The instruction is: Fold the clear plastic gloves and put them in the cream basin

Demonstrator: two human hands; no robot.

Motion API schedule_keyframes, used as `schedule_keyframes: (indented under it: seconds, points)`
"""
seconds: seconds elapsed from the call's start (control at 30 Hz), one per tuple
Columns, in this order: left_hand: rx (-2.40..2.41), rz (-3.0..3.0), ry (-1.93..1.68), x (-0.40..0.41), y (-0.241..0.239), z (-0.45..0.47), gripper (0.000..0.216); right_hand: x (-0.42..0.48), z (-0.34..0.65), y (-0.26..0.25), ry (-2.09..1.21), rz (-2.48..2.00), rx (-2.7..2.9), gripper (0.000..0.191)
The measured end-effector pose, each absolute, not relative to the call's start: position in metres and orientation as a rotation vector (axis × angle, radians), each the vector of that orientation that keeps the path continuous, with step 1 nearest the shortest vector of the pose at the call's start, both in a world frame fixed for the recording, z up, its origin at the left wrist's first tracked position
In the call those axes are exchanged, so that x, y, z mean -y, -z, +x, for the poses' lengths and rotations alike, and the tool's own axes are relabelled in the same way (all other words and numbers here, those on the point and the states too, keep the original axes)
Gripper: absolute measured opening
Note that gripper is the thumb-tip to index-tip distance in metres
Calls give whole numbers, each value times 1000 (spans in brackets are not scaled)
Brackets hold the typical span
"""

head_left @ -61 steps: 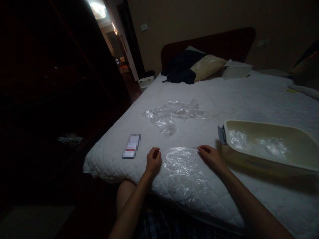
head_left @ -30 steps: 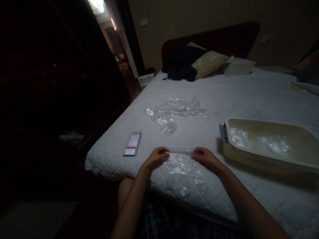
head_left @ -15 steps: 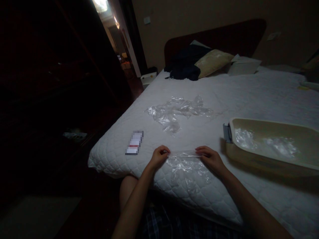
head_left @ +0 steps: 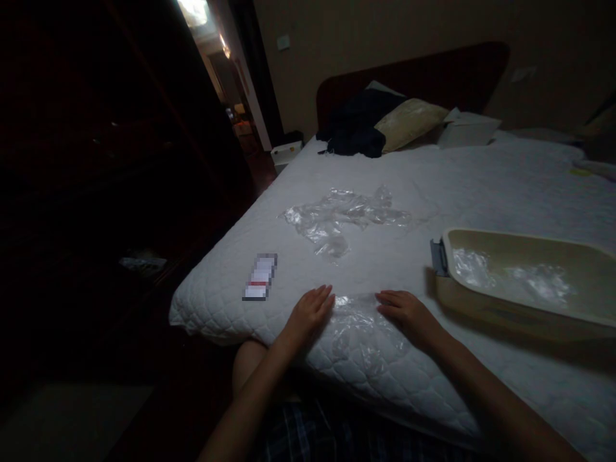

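Left hand and right hand, no longer pinching the far edge of the clear plastic sheet, now lie open and flat on its two sides, pressing it smooth on the bed, at 9 o'clock from the beige tub.

The clear plastic sheet lies spread flat on the white quilted bed, close to its near edge, thin enough that the quilt's stitching shows through it. Its surface is crinkled and catches faint glints of light; its far edge runs fairly straight. The left hand rests flat on its left side and the right hand on its right side, fingers stretched out
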State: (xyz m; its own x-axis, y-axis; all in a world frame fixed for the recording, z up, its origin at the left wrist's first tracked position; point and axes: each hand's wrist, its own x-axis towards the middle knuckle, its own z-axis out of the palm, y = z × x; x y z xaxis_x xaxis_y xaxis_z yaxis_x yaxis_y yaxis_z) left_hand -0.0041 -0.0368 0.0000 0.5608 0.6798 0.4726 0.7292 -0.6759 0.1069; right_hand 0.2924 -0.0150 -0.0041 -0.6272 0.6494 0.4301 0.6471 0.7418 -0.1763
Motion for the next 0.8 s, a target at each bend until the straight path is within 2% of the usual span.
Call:
schedule_keyframes:
  seconds: [0.13,0.27,0.37,0.53,0.8]
  points:
    - [1037,-2741,464,40,5,0,37,16,292,-7,-17,-1001,2465,24]
    - [1052,-2732,382,41,9,3,36,22,275,-29,3,-1004,2387,35]
    - [1057,-2724,345,41,11,5,36,26,246,-38,-23,-925,2527,41]
    - [1094,-2711,311,41,12,6,38,26,222,-21,-211,-815,2761,61]
    - [1176,-2781,277,43,4,5,46,24,272,-6,-242,-910,2777,66]
